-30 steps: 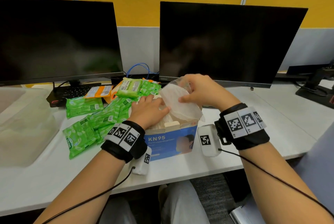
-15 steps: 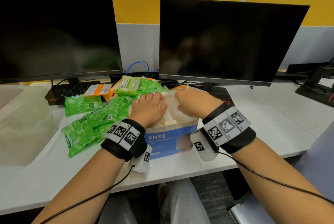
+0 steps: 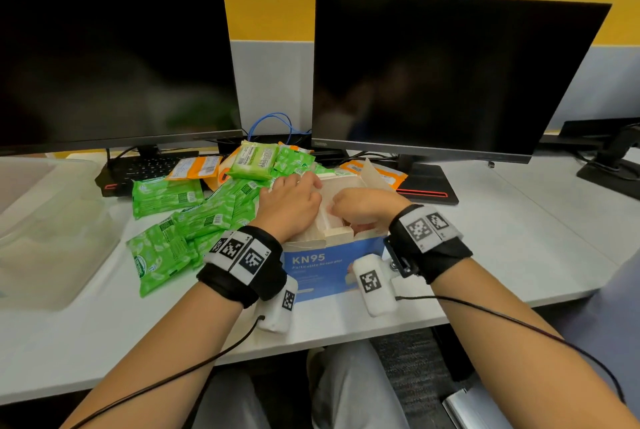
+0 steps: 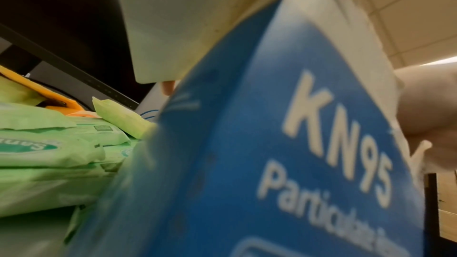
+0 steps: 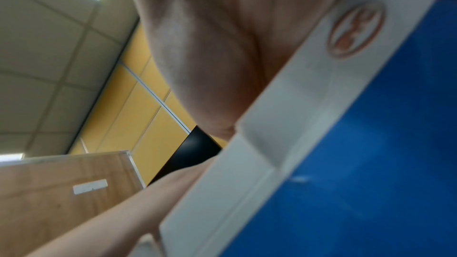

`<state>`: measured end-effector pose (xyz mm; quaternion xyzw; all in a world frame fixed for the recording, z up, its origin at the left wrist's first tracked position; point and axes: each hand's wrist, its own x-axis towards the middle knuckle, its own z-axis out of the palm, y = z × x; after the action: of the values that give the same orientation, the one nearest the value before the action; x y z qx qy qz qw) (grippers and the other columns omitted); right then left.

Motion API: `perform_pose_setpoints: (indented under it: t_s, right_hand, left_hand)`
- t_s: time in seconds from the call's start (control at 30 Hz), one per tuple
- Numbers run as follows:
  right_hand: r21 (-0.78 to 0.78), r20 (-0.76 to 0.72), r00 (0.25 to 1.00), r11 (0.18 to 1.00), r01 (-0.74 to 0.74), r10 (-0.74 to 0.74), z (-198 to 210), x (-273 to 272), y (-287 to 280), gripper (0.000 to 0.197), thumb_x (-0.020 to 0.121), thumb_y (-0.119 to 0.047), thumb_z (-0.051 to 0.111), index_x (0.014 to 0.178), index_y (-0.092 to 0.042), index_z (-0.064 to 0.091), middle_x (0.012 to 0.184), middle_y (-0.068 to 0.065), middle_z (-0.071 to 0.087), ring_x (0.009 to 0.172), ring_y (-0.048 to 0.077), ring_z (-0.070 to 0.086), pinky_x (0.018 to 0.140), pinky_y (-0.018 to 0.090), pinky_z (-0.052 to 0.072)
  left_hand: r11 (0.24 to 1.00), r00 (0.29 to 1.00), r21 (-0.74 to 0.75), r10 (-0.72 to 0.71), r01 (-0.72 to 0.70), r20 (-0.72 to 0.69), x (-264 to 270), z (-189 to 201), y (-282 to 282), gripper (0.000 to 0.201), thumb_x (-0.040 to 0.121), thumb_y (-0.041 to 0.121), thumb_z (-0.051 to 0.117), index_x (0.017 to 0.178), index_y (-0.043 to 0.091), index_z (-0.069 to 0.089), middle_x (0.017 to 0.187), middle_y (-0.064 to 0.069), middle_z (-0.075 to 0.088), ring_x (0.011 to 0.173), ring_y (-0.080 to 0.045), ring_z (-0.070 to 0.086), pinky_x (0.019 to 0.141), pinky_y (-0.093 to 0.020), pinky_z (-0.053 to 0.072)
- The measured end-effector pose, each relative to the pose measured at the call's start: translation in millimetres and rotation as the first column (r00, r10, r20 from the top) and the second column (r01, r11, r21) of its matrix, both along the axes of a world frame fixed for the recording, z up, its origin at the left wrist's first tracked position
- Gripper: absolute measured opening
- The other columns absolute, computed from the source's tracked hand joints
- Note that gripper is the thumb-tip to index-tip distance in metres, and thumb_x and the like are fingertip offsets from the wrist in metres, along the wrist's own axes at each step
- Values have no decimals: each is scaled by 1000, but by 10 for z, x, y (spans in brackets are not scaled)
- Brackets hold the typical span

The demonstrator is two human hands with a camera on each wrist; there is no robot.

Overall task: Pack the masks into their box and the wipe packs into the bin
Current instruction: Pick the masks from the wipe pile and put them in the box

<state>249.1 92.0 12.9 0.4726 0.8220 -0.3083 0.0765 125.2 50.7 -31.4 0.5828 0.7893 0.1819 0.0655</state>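
The blue KN95 mask box (image 3: 322,267) stands open at the desk's front edge; its blue front (image 4: 296,144) fills the left wrist view. White masks (image 3: 327,221) stand packed inside. My left hand (image 3: 294,193) lies over the box's left side, fingers stretched across the masks. My right hand (image 3: 360,205) reaches into the box from the right, fingers curled down on a mask; its palm (image 5: 222,46) sits over the box rim. Green wipe packs (image 3: 180,221) lie heaped left of the box. The clear bin (image 3: 52,221) sits at far left.
Two dark monitors (image 3: 433,75) stand behind the box, with a keyboard (image 3: 145,169) under the left one. Orange packs (image 3: 197,167) and a blue cable (image 3: 273,124) lie at the back. A black monitor base (image 3: 426,183) sits right of the box.
My right hand has brought the mask down from above the box into it. The left hand has stayed on the box's left side.
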Motion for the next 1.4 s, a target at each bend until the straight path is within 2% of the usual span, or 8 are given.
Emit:
perform_pose_setpoints:
  t_s: [0.13,0.5,0.67,0.77,0.9,1.0,1.17,1.4]
  right_hand:
    - [-93,-57,993,991,95,-101,-30,22,14,59,100,-52,26,134,-6,45,111,12,64,99,24,62,96,38,49]
    - [129,30,999,991,-19,15,14,82,98,36,101,-32,40,123,-7,53,117,9,64,104,25,64,80,31,50]
    - [-157,-194,980,985,-75,44,25,141,99,29,101,-24,42,125,-11,50,116,12,62,104,27,65,91,37,54]
    - [128,-237,961,985,-112,140,91,253,252,18,92,-15,58,107,-13,68,100,3,69,98,19,67,93,38,53]
    - [110,-777,614,929,353,-141,351,526,595,21,90,-9,53,102,-15,70,84,4,72,80,14,71,74,29,58]
    - [-76,-785,500,857,509,-367,166,701,1007,19,92,-12,53,106,-8,66,94,12,71,80,18,69,78,32,59]
    - [-450,-519,644,820,353,-562,-576,648,1255,34,94,-14,55,126,-3,54,136,20,52,79,21,60,70,32,54]
    - [-486,-488,728,843,231,-481,-671,427,1216,28,96,-32,54,122,-22,54,117,6,60,94,15,59,64,23,47]
  left_hand:
    - [998,999,53,-40,39,22,-11,-34,6,33,96,25,31,124,34,45,139,1,43,130,-22,35,104,-46,27]
    - [989,997,148,-36,25,67,-46,-35,-3,31,99,20,37,127,27,50,134,0,53,125,-22,45,103,-40,35]
    - [983,982,31,-181,183,-58,64,56,-57,41,101,49,21,138,43,38,154,13,29,146,-16,15,116,-55,3]
    - [964,960,-131,-249,232,-127,52,86,-60,47,98,57,19,143,48,27,160,10,13,148,-17,6,117,-53,-3]
    - [965,972,-228,-168,128,-163,47,77,-19,52,91,68,22,139,50,33,161,4,8,148,-23,5,117,-50,-3]
    - [975,977,-210,-108,68,-184,103,73,16,53,91,68,23,140,49,33,160,0,13,146,-25,10,117,-50,0]
    - [977,977,-213,-72,28,-201,148,72,65,53,91,68,22,140,48,31,157,-3,18,142,-28,18,114,-50,8]
    - [983,975,-183,-67,29,-210,127,48,60,50,92,65,23,138,47,34,154,-3,24,141,-27,22,114,-49,13]
